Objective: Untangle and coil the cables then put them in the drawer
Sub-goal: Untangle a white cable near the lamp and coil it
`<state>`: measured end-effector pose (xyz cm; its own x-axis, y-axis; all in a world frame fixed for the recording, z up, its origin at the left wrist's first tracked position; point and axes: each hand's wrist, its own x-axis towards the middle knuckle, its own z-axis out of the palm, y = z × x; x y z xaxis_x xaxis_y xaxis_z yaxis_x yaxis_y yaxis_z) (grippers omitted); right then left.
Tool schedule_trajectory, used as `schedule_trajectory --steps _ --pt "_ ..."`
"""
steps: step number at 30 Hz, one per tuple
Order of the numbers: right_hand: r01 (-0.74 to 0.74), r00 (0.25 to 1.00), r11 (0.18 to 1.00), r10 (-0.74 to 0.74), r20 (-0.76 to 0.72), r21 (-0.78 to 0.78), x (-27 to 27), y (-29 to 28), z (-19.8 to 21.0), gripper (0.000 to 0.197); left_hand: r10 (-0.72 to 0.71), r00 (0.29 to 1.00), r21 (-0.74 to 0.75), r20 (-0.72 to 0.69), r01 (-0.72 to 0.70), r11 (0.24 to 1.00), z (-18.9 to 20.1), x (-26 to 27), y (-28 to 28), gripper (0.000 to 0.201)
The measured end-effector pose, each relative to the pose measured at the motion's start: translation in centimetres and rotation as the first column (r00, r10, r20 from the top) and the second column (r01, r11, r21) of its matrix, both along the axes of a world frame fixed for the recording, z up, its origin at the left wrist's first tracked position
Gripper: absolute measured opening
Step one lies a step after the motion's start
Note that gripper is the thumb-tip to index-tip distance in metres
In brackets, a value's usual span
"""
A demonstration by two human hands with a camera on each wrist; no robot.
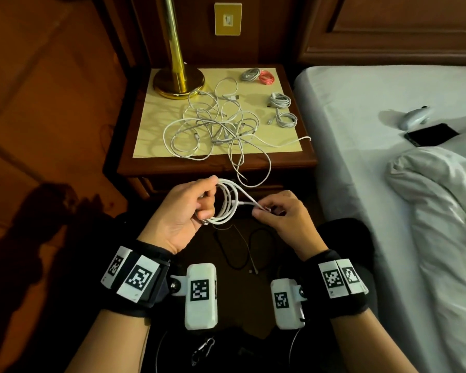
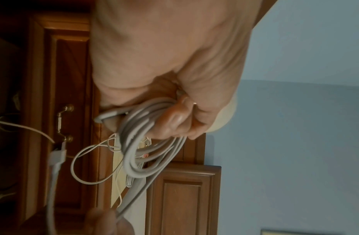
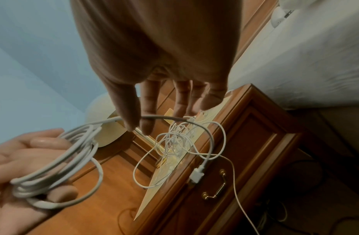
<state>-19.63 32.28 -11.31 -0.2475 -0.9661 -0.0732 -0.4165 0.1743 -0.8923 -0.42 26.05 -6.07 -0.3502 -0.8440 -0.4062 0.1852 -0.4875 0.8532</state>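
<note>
Coil status: your left hand (image 1: 182,211) has its fingers curled through a white cable coil (image 1: 226,201), several loops bunched in the palm, held in front of the nightstand (image 1: 215,164) and below its front edge. Your right hand (image 1: 283,216) pinches the free tail of that same cable between thumb and forefinger, just right of the coil; in the right wrist view the plug end (image 3: 197,174) hangs loose past the pinch, in front of the drawer handle (image 3: 214,189). Drawer (image 3: 224,167) front sits flush with the nightstand. On top of the nightstand a tangle of white cables (image 1: 215,125) fills the middle, with two loops drooping over the front edge. Four finished coils sit along the right side of the top: grey (image 1: 250,74), pink (image 1: 267,77), two white (image 1: 280,100) (image 1: 287,120). Brass lamp base (image 1: 178,82) stands at the back left corner.
</note>
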Motion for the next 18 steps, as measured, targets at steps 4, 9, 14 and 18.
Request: schedule_trajectory --steps 4,9,14,18 --pt "0.054 0.976 0.998 -0.056 0.212 0.013 -0.2 0.5 0.0 0.014 0.252 0.957 0.054 -0.144 -0.247 0.968 0.0 0.4 -0.6 0.029" --pt "0.07 0.934 0.997 -0.059 0.354 -0.017 0.3 1.1 0.2 0.01 0.438 0.879 0.033 -0.188 -0.44 0.897 0.0 0.5 -1.0 0.023" --pt "0.085 0.959 0.994 -0.063 0.277 -0.07 1.5 1.3 0.0 0.013 0.492 0.855 -0.009 -0.166 -0.5 0.866 0.0 -0.5 -0.4 0.029" --pt "0.036 0.998 0.999 -0.034 0.046 -0.022 2.6 1.3 0.1 0.01 0.26 0.965 -0.231 0.043 -0.243 0.942 -0.7 -0.9 0.3 0.032"
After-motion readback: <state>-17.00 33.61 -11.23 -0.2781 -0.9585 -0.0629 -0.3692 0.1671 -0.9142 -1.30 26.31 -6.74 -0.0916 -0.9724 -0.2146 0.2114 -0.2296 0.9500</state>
